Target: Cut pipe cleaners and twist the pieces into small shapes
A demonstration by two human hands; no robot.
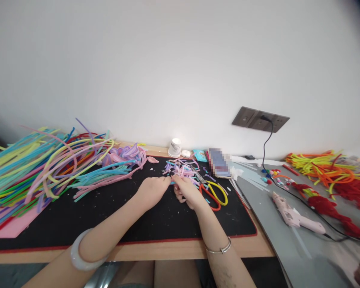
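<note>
My left hand (156,191) and my right hand (184,189) meet at their fingertips over the black mat (123,216). Both are closed in a pinch; what sits between the fingers is too small to make out. Just beyond them lies a pile of short pink, purple and blue pipe cleaner pieces (183,167). Scissors with red and yellow handles (218,193) rest right beside my right hand. Left of my hands are bundles of blue and pink pipe cleaners (105,176).
Many coloured pipe cleaners (27,160) cover the left side. At the back stand a white cup (175,147) and a phone (219,162). On the right are a corded glue gun (297,216), pompoms (274,173), a red fuzzy piece (324,206) and orange-yellow stems (321,166).
</note>
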